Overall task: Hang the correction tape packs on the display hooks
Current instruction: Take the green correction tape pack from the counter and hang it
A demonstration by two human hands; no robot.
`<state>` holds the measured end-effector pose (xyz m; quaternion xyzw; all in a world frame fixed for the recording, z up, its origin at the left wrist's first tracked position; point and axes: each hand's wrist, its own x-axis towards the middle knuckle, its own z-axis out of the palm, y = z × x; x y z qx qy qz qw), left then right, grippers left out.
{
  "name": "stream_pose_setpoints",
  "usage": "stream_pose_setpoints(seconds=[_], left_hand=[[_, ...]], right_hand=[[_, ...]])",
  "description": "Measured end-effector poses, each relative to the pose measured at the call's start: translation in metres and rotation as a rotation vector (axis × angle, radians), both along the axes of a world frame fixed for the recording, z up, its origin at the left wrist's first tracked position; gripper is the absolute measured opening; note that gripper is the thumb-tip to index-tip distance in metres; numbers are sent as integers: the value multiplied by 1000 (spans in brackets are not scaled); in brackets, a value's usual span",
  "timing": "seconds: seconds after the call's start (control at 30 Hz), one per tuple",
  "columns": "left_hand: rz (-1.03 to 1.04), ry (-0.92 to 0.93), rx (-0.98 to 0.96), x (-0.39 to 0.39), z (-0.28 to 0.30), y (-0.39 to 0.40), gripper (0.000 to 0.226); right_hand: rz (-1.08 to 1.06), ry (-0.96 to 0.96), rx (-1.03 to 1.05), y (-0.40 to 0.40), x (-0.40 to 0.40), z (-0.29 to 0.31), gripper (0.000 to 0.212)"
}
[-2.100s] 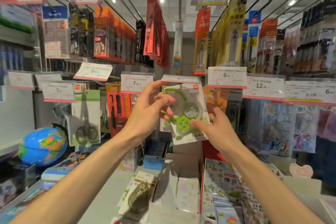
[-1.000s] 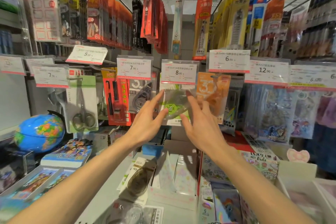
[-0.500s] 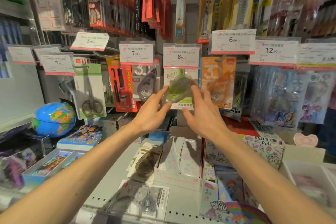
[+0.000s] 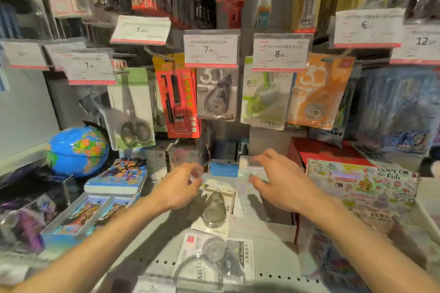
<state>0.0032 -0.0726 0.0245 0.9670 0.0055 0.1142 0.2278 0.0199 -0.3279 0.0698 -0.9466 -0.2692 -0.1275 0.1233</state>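
So far three correction tape packs are up on the hooks: a grey pack under the 7-something price tag, a green pack under the 8.00 tag, and an orange pack just right of it. What's left, as far as I can tell, is two packs lying flat on the grey shelf: a smoky clear one right between the hands and another clear one nearer the front edge. Both hands are low over the shelf and empty, with fingers loosely spread. The left hand hovers just beside the top of the smoky pack, and the right hand is over a small white cardboard box that seems to hold thin pale card packs, though it's too blurry to say what exactly. I'd guess that smoky pack gets grabbed next. A red box sits off to the right, contents not visible, and there's a globe on the left.
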Motion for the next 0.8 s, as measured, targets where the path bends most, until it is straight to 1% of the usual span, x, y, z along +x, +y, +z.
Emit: stream_pose_setpoints(seconds=[0.07,0.13,0.23,0.27,0.33,0.4,0.47,0.5,0.6,0.7,0.8], left_hand=[[-7,108,30,5,-17,23,28],[-41,178,67,11,-30,42,29],[-92,222,87,28,-49,61,32],[-113,238,87,33,-54,65,34],[-157,241,91,42,-61,70,34],[-196,249,74,43,-63,68,28],[-242,260,13,43,-66,65,18],[-271,263,0,44,-69,63,18],[-297,235,-91,51,-73,60,30],[-314,207,-226,54,-71,55,30],[-289,247,-392,49,-64,53,28]], right_hand=[[25,11,-74,23,6,-13,47],[51,38,-176,50,12,-27,46],[71,86,-291,85,18,-47,39],[70,100,-312,93,20,-53,40],[50,147,-350,106,24,-64,53],[13,213,-395,111,27,-72,74],[-26,271,-445,113,28,-76,89],[-43,287,-456,114,28,-76,93],[-67,299,-424,116,25,-79,94],[-70,286,-381,115,22,-81,93],[-66,265,-292,115,18,-78,93]])
